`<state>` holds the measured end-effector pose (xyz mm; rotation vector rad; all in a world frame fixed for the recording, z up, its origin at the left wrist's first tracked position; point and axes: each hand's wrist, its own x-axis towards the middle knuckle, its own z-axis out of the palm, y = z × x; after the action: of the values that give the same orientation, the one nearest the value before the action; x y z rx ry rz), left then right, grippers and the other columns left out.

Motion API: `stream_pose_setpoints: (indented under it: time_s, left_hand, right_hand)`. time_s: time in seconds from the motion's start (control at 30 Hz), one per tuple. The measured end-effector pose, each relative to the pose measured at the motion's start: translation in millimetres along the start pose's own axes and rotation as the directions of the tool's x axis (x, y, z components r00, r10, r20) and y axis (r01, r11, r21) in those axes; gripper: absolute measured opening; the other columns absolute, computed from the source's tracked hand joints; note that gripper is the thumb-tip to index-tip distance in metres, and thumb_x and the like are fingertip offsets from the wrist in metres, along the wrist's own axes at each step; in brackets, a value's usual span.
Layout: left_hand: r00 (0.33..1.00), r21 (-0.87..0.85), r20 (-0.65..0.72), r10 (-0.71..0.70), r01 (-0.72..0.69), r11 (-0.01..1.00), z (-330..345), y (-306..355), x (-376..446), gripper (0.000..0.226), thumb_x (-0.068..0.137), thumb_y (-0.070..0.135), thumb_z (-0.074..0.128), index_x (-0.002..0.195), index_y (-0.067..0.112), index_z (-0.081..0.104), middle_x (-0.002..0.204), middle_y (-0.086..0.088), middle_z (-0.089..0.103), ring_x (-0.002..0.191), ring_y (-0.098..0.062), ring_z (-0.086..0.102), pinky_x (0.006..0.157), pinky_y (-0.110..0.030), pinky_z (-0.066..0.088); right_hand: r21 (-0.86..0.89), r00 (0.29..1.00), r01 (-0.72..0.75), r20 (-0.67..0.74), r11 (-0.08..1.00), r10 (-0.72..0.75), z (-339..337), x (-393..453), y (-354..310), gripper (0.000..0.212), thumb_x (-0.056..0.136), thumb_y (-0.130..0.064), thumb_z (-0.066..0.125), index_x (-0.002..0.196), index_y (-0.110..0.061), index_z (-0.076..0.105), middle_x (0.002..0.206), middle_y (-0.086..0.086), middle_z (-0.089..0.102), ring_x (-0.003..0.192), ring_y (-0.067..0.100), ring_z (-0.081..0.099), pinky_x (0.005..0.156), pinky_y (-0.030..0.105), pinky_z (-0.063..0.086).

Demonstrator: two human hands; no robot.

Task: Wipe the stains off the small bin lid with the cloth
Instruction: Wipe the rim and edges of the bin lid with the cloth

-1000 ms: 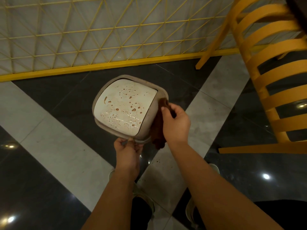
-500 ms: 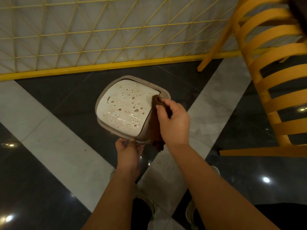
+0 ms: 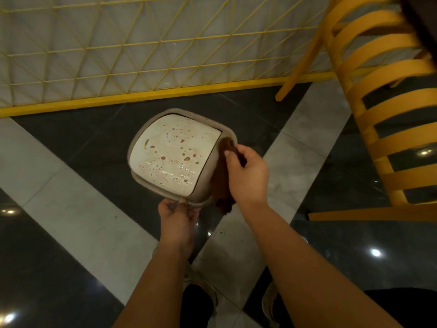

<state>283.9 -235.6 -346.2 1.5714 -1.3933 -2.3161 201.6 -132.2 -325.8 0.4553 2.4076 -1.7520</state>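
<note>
Two hands share the work in the head view. Your left hand [image 3: 177, 222] pinches the near edge of the small bin lid [image 3: 176, 155], holding it up above the floor [image 3: 78, 223] — tilted, its pale panel facing you. Brown stains [image 3: 182, 153] dot that panel, thickest toward its near edge. Your right hand [image 3: 247, 175] is closed around the brown cloth [image 3: 221, 183], pressing it against the lid's right edge; the cloth hangs down past the lid's near right corner. A yellow chair [image 3: 387, 114] stands to the right, and a yellow lattice fence [image 3: 142, 55] runs behind the lid.
</note>
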Motion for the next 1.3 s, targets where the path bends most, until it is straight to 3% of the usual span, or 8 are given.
stream_pose_setpoints:
  time_s: [0.13, 0.3, 0.43, 0.53, 0.7, 0.97, 1.1, 1.3]
  left_hand:
    - [1.0, -0.003, -0.009, 0.021, -0.021, 1.0, 0.1, -3.6, 2.4, 0.019, 0.099, 0.005, 0.045, 0.109, 0.02, 0.043, 0.121, -0.018, 0.057, 0.101, -0.026, 0.061, 0.099, -0.043, 0.048]
    - [1.0, 0.017, -0.001, 0.024, -0.024, 1.0, -3.7, -8.3, 5.9, 0.023, 0.098, 0.006, 0.046, 0.117, 0.017, 0.041, 0.119, -0.018, 0.059, 0.106, -0.03, 0.062, 0.09, -0.038, 0.051]
    - [1.0, 0.025, 0.009, 0.03, -0.03, 0.999, -5.1, -6.5, 6.8, 0.022, 0.098, 0.005, 0.045, 0.117, 0.015, 0.04, 0.12, -0.019, 0.058, 0.101, -0.027, 0.062, 0.091, -0.038, 0.051]
    - [0.999, 0.005, 0.041, -0.006, 0.005, 1.0, -6.3, -3.5, 6.3, 0.027, 0.098, 0.005, 0.046, 0.121, 0.017, 0.04, 0.125, -0.017, 0.058, 0.112, -0.031, 0.061, 0.101, -0.046, 0.047]
    - [0.999, -0.028, 0.036, -0.02, 0.021, 0.999, -3.8, -2.5, 3.8, 0.025, 0.098, 0.004, 0.045, 0.116, 0.02, 0.043, 0.123, -0.017, 0.059, 0.111, -0.031, 0.062, 0.096, -0.039, 0.049]
    - [1.0, 0.033, 0.02, -0.01, 0.01, 0.999, -6.5, -5.7, 5.6, 0.025, 0.097, 0.005, 0.049, 0.118, 0.018, 0.043, 0.119, -0.019, 0.06, 0.103, -0.028, 0.063, 0.09, -0.038, 0.053]
    - [0.999, 0.027, 0.044, -0.004, 0.003, 1.0, -7.1, -1.3, 3.7, 0.024, 0.099, 0.004, 0.045, 0.12, 0.015, 0.041, 0.114, -0.018, 0.062, 0.101, -0.027, 0.064, 0.098, -0.041, 0.049]
    - [0.999, 0.014, 0.041, -0.025, 0.024, 1.0, -5.8, -1.1, 3.8, 0.025, 0.098, 0.005, 0.046, 0.121, 0.015, 0.04, 0.121, -0.019, 0.061, 0.11, -0.031, 0.063, 0.094, -0.039, 0.05]
  right_hand:
    - [-0.066, 0.991, -0.132, 0.011, 0.989, 0.133, 2.5, -7.3, 20.1, 0.015, 0.094, -0.025, 0.056, 0.103, -0.027, 0.068, 0.085, -0.009, 0.067, 0.08, 0.011, 0.066, 0.071, 0.029, 0.057]
    - [-0.034, 0.959, -0.235, 0.155, 0.971, 0.238, 3.8, -56.8, 35.8, 0.013, 0.092, -0.026, 0.061, 0.101, -0.026, 0.07, 0.088, -0.008, 0.07, 0.079, 0.008, 0.065, 0.072, 0.026, 0.057]
    - [-0.048, 0.927, -0.35, 0.123, 0.936, 0.353, -2.7, -19.3, 17.9, 0.019, 0.087, -0.027, 0.065, 0.069, -0.028, 0.068, 0.079, 0.003, 0.072, 0.078, 0.021, 0.068, 0.079, 0.04, 0.057]
    - [-0.044, 0.932, -0.36, 0.012, 0.932, 0.361, -6.4, 26.6, -4.2, 0.021, 0.088, -0.03, 0.063, 0.067, -0.03, 0.064, 0.08, 0.008, 0.069, 0.08, 0.026, 0.067, 0.081, 0.045, 0.057]
    - [-0.16, 0.935, -0.351, -0.009, 0.923, 0.354, -4.7, 37.7, -14.6, 0.022, 0.09, -0.033, 0.059, 0.071, -0.024, 0.065, 0.079, 0.007, 0.068, 0.071, 0.02, 0.065, 0.074, 0.038, 0.058]
    - [-0.142, 0.867, -0.459, 0.145, 0.877, 0.477, -1.7, -28.8, 14.3, 0.016, 0.083, -0.028, 0.067, 0.072, -0.017, 0.063, 0.075, 0.006, 0.068, 0.072, 0.019, 0.065, 0.072, 0.036, 0.056]
    - [-0.119, 0.915, -0.399, 0.011, 0.909, 0.403, -5.7, 15.7, 1.9, 0.015, 0.081, -0.028, 0.067, 0.069, -0.021, 0.06, 0.072, 0.002, 0.063, 0.075, 0.02, 0.063, 0.081, 0.044, 0.055]
    - [-0.096, 0.923, -0.384, -0.066, 0.918, 0.379, 1.0, 33.3, -3.9, 0.013, 0.083, -0.029, 0.064, 0.074, -0.024, 0.057, 0.077, 0.004, 0.064, 0.075, 0.02, 0.064, 0.078, 0.042, 0.057]
